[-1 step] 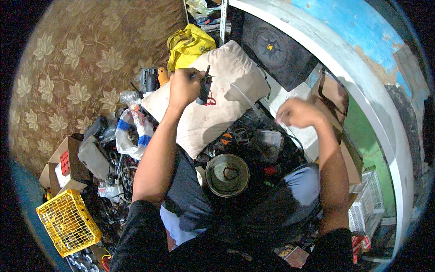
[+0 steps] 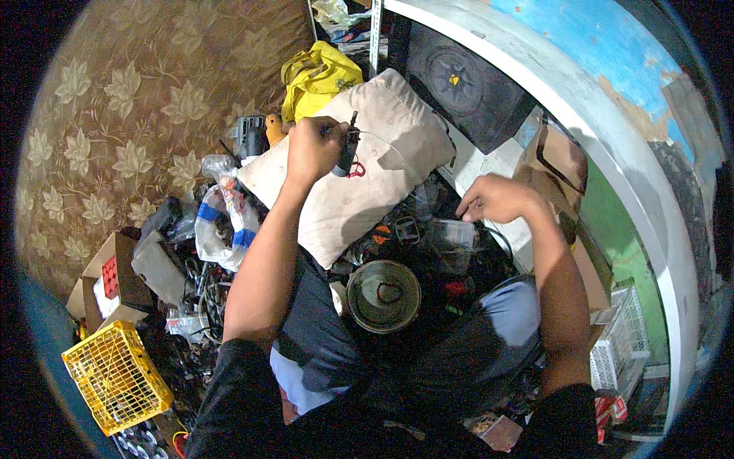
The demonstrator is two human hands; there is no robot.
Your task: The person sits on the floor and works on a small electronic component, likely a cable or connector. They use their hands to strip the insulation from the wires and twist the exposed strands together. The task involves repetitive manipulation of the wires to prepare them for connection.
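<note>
My left hand [image 2: 315, 147] is closed around a small dark cylindrical part [image 2: 347, 153] with a thin black tip at the top and a red wire loop [image 2: 355, 170] at the bottom, held over a pale cushion [image 2: 313, 218]. A thin pale strand [image 2: 382, 138] runs from the part toward the right. My right hand [image 2: 497, 200] is raised right of the cushion, fingers bent toward each other; whether it holds the strand is too small to make out. Below, between my legs, is a round metal container [image 2: 384, 297] with a dark ring inside.
Yellow bag [image 2: 321, 76], black speaker box [image 2: 466, 84] and curved white edge [image 2: 612, 130] lie behind. Tangled parts and plastic bags [image 2: 176, 268], a cardboard box [image 2: 126, 275] and a yellow crate [image 2: 115, 375] are at left. Cardboard [image 2: 554, 153] and a white basket [image 2: 615, 344] are at right.
My right hand has shifted slightly left and down, with its fingertips lower. My left hand and the dark part have moved very slightly to the right.
</note>
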